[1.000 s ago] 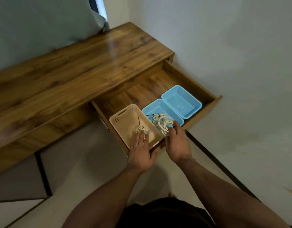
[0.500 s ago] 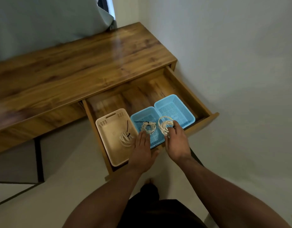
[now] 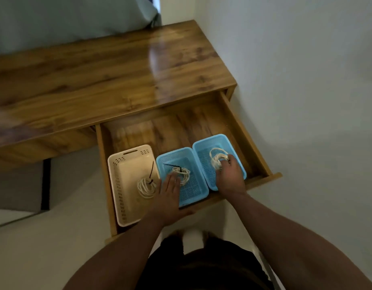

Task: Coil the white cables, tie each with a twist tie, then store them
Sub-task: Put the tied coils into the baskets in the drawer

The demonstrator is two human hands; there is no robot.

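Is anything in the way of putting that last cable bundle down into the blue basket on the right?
Nothing visible is. The right hand grips the coiled white cable already inside the right blue basket, whose mesh floor shows bare around the coil. The open drawer leaves the basket uncovered.

Open wooden drawer (image 3: 241, 130), lower centre of frame, holds three baskets in a row. Cream basket (image 3: 126, 160), left: coiled cable (image 3: 146, 187) with black tie. Middle blue basket (image 3: 193, 193): coil (image 3: 182, 173), left hand (image 3: 169, 195) flat, fingertips touching it. Right blue basket (image 3: 204, 147): right hand (image 3: 231, 176) grips a coil (image 3: 217, 156).
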